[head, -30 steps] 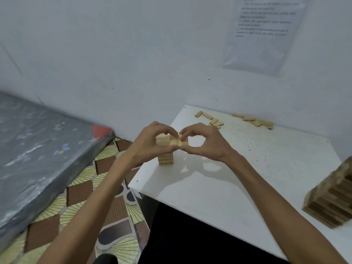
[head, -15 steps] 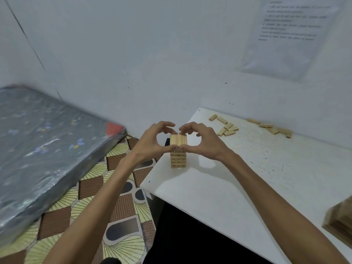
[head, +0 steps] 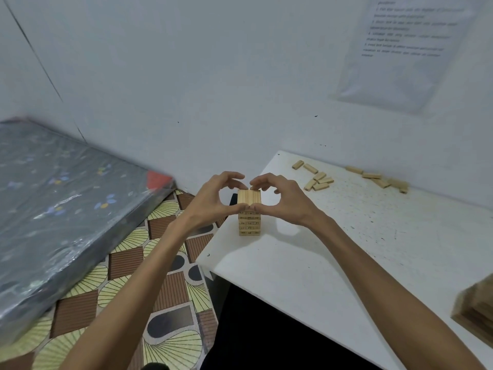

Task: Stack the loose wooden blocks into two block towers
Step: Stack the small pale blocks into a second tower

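A short tower of wooden blocks (head: 249, 222) stands near the left corner of the white table (head: 346, 249). My left hand (head: 213, 201) and my right hand (head: 285, 200) curl round its top layer from either side, thumbs pressed on the near edge and fingertips on the far edge. Several loose wooden blocks (head: 317, 180) lie at the back of the table near the wall, and more loose blocks (head: 381, 180) lie further right. Part of a second, larger block tower (head: 477, 313) shows at the right edge.
A dark wrapped mattress (head: 61, 209) lies on the patterned floor (head: 165, 289) to the left. The white wall behind the table carries a printed sheet (head: 402, 49). The table's left corner and front edge are close to the small tower.
The view has swung to the left and the large tower has slid towards the right edge. The top layer, skewed a second ago, now sits square on the small tower between my fingers.
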Tool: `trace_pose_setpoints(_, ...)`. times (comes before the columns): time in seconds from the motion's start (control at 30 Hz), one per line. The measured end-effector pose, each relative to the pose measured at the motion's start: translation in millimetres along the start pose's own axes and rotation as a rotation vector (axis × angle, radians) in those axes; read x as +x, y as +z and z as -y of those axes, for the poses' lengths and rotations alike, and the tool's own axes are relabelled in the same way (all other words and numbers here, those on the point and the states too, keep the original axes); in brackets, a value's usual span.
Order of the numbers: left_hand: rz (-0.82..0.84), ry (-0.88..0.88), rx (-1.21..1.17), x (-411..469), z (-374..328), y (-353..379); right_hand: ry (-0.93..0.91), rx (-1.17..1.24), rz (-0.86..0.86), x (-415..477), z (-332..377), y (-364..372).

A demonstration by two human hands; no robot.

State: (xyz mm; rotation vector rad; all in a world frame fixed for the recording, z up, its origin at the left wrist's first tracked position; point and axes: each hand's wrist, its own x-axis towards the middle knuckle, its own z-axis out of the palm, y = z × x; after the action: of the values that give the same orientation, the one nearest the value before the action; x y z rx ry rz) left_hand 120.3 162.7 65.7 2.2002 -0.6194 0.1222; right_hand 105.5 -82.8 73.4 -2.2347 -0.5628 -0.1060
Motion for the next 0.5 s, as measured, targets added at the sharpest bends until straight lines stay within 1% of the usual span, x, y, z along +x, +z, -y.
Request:
trace_pose_setpoints(0.33,-0.004,-0.021,-0.008,-1.4,0.9,2.2,0.005,-0.004,0.006,0.7,0.6,1.2)
trace_pose_setpoints(0.5,0.035,-0.088,-0.065,2.3,1.3,3.9,0.021,0.018,0.031,2.1,1.8,0.0)
